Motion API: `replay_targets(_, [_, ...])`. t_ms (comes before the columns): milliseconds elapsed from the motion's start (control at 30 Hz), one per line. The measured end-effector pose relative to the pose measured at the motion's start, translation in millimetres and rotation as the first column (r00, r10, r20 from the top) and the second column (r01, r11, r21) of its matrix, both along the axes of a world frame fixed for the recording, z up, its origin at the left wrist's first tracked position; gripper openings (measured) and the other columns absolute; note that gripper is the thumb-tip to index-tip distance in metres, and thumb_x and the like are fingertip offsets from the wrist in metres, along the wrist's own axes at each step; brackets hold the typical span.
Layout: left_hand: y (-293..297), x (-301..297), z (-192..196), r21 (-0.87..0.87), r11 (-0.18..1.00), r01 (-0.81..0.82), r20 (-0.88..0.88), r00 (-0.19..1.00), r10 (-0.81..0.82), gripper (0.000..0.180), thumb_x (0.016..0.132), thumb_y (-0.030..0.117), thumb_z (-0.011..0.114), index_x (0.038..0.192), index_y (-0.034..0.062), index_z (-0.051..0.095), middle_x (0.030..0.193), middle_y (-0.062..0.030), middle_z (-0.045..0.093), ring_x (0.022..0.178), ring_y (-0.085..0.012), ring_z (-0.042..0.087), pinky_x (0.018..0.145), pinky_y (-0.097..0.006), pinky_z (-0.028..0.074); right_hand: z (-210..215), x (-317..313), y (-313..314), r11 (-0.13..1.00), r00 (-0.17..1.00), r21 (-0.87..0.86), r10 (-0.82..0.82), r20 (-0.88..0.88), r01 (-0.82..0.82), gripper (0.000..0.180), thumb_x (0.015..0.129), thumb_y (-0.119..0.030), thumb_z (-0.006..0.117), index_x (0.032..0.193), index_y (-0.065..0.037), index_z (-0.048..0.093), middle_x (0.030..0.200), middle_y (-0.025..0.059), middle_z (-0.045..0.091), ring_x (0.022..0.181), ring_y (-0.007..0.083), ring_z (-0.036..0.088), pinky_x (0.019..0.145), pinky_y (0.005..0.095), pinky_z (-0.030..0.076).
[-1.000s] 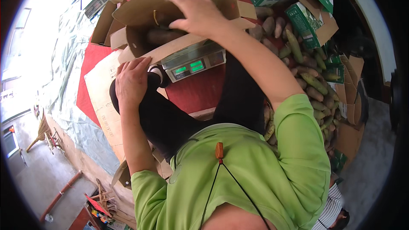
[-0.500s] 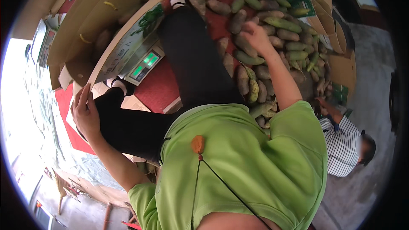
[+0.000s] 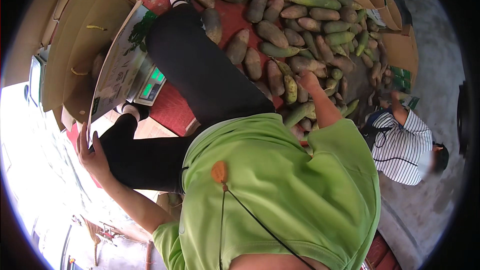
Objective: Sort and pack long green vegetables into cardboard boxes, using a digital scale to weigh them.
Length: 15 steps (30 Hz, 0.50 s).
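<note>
My left hand (image 3: 93,160) is at the near corner of a large open cardboard box (image 3: 112,77), thumb and fingers on either side of its printed wall's edge. Over on the right, my right hand (image 3: 310,82) reaches into a spread of long radishes (image 3: 270,33), some green and some brownish purple. Its fingers are curled among them; what they hold, if anything, is hidden. A yellowish-green radish (image 3: 290,89) lies just left of that hand. Inside the box, the contents are mostly hidden behind its wall.
A digital scale (image 3: 149,88) with green lit numbers stands beside the box, near my legs. More open cartons (image 3: 406,50) stand at the far right. A co-worker in a striped shirt (image 3: 400,142) is on the right. Red matting (image 3: 172,112) lies under the radishes.
My right hand has drawn back toward me, from farther radishes to nearer ones. My left hand stays at the box edge. The whole view has shifted, moving the box leftward in it.
</note>
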<state>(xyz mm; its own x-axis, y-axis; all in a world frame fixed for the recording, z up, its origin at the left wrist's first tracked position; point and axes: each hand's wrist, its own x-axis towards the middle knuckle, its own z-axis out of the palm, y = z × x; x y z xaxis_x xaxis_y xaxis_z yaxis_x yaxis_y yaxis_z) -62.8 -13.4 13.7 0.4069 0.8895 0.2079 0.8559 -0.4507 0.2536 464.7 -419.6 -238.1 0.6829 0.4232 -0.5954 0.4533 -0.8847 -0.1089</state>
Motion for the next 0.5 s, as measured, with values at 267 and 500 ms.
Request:
replay_targets(267, [3.4,-12.7,-7.6,-0.026,1.000,-0.018,-0.011,1.000,0.018,0.031,0.084,0.009,0.063,0.116,0.0073,0.063,0.111,-0.0107,0.064,0.103,-0.0275,0.060,0.089,-0.037,0.046,-18.9,5.8,-119.3,0.814,0.881,-0.348,0.462,-0.099,-0.465,0.035,0.077,-0.034,0.065,0.088,-0.001,0.066,0.089,0.0199,0.066,0.087,0.0342,0.064,0.077,0.0409,0.051])
replay_targets(500, [1.3,-7.4,-2.7,-0.059,0.996,-0.067,-0.006,0.998,0.067,0.033,0.085,0.010,0.063,0.118,0.0065,0.062,0.112,-0.0107,0.064,0.105,-0.0266,0.060,0.090,-0.038,0.045,-19.9,-50.3,-160.6,0.475,0.466,-0.345,-0.878,-0.115,0.810,0.036,0.078,-0.026,0.071,0.109,-0.010,0.062,0.103,0.0088,0.063,0.096,0.0286,0.060,0.081,0.0446,0.049])
